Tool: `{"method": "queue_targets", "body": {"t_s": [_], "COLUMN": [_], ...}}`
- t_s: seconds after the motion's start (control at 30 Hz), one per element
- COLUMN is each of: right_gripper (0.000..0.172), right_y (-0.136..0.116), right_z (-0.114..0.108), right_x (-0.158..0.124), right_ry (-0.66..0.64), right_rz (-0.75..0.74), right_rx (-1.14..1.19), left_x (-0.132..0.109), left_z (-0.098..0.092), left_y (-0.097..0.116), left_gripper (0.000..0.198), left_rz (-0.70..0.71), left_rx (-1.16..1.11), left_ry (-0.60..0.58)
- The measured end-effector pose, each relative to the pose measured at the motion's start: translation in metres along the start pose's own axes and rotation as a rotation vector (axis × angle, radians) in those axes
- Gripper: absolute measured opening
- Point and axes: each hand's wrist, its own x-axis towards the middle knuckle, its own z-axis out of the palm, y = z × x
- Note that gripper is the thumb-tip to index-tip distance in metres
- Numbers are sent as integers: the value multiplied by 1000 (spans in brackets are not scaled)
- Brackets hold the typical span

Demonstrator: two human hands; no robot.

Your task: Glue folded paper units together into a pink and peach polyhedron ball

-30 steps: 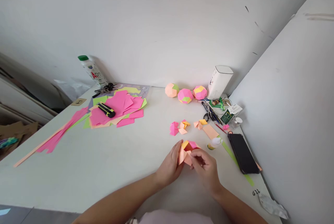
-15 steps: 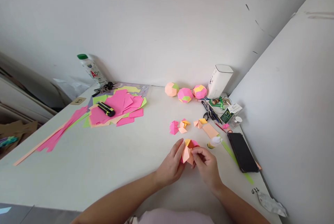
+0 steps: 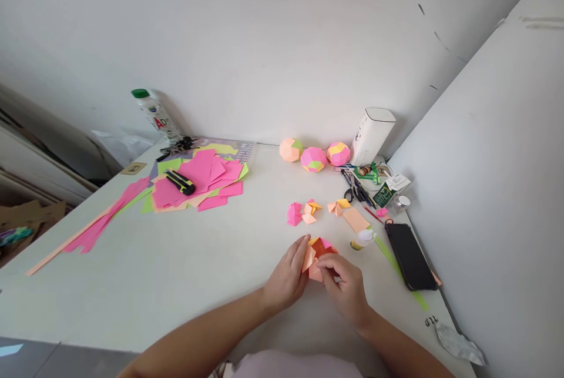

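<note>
Between my hands is a partly formed folded-paper ball [image 3: 315,271] in peach, yellow and pink, its hollow inside facing up. My left hand [image 3: 288,272] wraps round its left side. The fingers of my right hand [image 3: 346,284] pinch a peach flap at its near right edge; the fingertips partly hide that flap. Just beyond lie a pink folded paper piece [image 3: 294,213], a peach and yellow folded piece [image 3: 311,211] and another folded piece [image 3: 338,207]. A small glue bottle [image 3: 362,239] lies right of my right hand.
Three finished paper balls [image 3: 313,159] stand by the wall beside a white container [image 3: 372,136]. Scissors [image 3: 349,190], pens and a phone [image 3: 410,256] lie at right. At left are coloured paper sheets [image 3: 207,172], a box cutter [image 3: 180,182], paper strips [image 3: 106,213] and a white bottle [image 3: 157,116].
The paper ball has been tilted, so more of its hollow inside shows. My right fingers have shifted slightly left along its peach flaps. My left hand keeps its hold.
</note>
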Motion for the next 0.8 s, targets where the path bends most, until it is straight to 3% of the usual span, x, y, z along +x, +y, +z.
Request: {"method": "queue_targets", "body": {"t_s": [0.33,0.8], "right_gripper": [24,32], "right_y": [4,14], "right_z": [-7,-7], "right_x": [9,13], "right_ry": [54,59], "right_rz": [366,496], "right_rx": [193,443], "left_x": [1,2], "left_z": [-4,-4], "left_y": [2,2], "left_gripper": [74,73], "left_rz": [4,27], "left_rx": [-16,4], "left_ry": [-67,-55]}}
